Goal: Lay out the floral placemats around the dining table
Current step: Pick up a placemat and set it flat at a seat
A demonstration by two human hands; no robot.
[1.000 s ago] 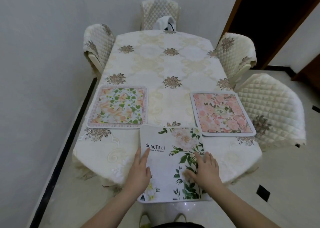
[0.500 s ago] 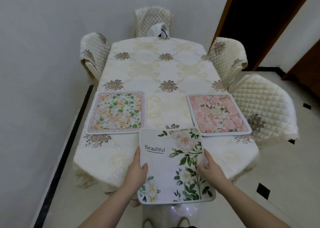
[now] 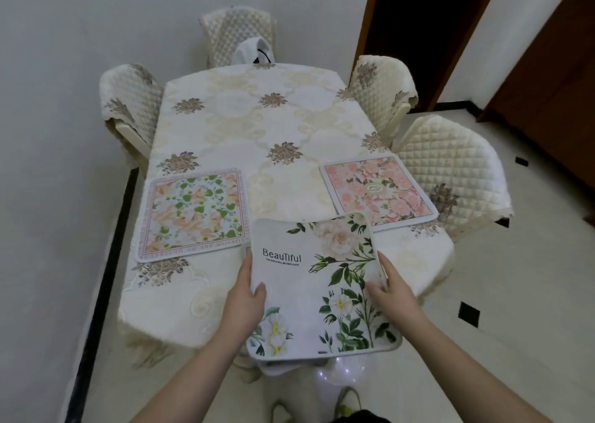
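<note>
While the left hand [image 3: 243,294] and right hand [image 3: 391,289] pinch opposite side edges, the white rose-printed "Beautiful" placemat [image 3: 317,281] sits squarely between them, half overhanging the cloth-covered dining table [image 3: 257,126].

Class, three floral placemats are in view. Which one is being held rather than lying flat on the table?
The white placemat printed "Beautiful", gripped by the left hand and right hand; the others lie untouched.

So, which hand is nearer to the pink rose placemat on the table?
Right. The right hand holds the right edge of the white "Beautiful" placemat, just below the pink rose placemat. The left hand holds the opposite edge, farther away.
</note>
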